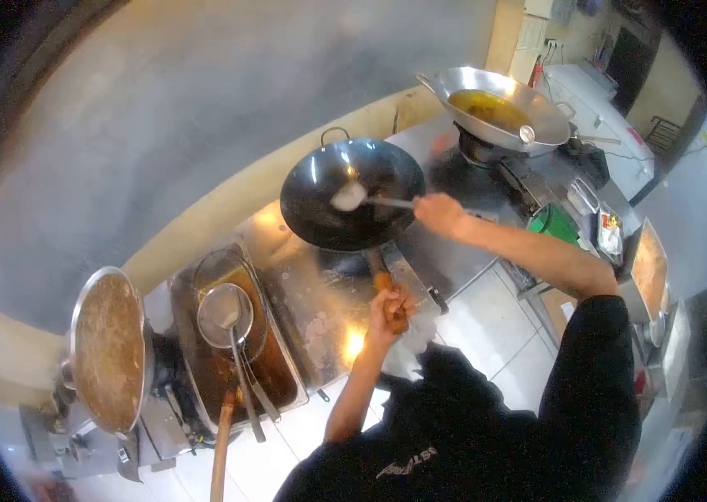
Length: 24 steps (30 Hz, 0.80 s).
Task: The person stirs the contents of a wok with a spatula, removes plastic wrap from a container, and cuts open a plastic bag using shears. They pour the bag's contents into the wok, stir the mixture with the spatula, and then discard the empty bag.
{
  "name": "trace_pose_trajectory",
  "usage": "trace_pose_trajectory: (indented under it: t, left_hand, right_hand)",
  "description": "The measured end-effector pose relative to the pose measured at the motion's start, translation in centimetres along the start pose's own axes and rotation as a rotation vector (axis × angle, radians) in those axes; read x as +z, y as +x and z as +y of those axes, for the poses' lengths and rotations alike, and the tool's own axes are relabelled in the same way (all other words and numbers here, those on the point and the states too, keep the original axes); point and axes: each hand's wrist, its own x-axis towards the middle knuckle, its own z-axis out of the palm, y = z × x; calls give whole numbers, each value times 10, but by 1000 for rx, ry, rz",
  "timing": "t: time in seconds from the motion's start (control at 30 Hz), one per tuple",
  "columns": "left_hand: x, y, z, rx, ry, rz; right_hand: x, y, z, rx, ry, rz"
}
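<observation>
My left hand is wrapped round the wooden handle of a dark wok, which sits over the stove with a metal loop on its far rim. My right hand grips the grey handle of a ladle. The ladle's pale round head is inside the wok, low over the dark, shiny inner surface.
A wide metal wok of yellow oil stands at the back right. On the left are a pan of brown liquid and a rectangular tray with a strainer and long handles across it. A green container stands right of my forearm.
</observation>
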Motion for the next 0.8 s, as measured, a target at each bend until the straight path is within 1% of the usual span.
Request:
trace_pose_trajectory:
  t: [0.03, 0.1, 0.13, 0.2, 0.23, 0.27, 0.33, 0.37, 0.4, 0.47, 0.5, 0.57, 0.6, 0.63, 0.67, 0.7, 0.77, 0.8]
  left_hand:
    - [15, -3, 2, 46, -22, 123]
    - [28, -8, 2, 74, -25, 154]
    - [31, -8, -2, 95, -40, 189]
    - [36, -4, -9, 96, -62, 203]
    - [38, 0, -11, 99, -75, 198]
    - [34, 4, -15, 102, -70, 193]
    - [24, 20, -24, 69, -127, -178]
    - [30, 26, -30, 73, -126, -184]
    - [39, 29, -35, 83, -152, -110]
    - [52, 29, -39, 123, -153, 20]
    - [55, 32, -41, 131, -158, 17]
    - [57, 35, -46, 128, -215, -35]
    - [60, 35, -46, 130, -209, -37]
    - [63, 35, -47, 142, -187, 16]
    - [67, 36, -47, 155, -163, 66]
    - [70, 37, -46, 158, -155, 58]
    - [71, 33, -47, 154, -218, 100]
    - [67, 32, -43, 96, -182, -50]
  right_hand:
    - [-8, -5, 1, 6, 0, 17]
    - [-47, -24, 3, -106, 12, -139]
    - [-64, -26, 4, -103, -84, -125]
    - [-43, -2, 12, -91, -120, -109]
    - [-26, 12, 12, -67, -168, -79]
    - [-3, 25, 5, 57, -138, -5]
    - [-5, 35, -15, 73, -111, 40]
    - [-7, 36, -20, 85, -75, 74]
    - [-25, 31, -19, 82, -78, 80]
    - [-57, 21, -13, -79, -110, -174]
    - [-55, 27, -12, -86, -116, -172]
    - [-40, 44, -16, 113, -37, -125]
    - [-27, 52, -22, 115, -35, -118]
    - [-13, 58, -29, 126, -53, -10]
    - [-16, 58, -34, 139, -74, 101]
    - [-20, 57, -32, 142, -77, 112]
    - [-28, 50, -26, 102, -53, -18]
    - [-24, 54, -26, 167, -31, -28]
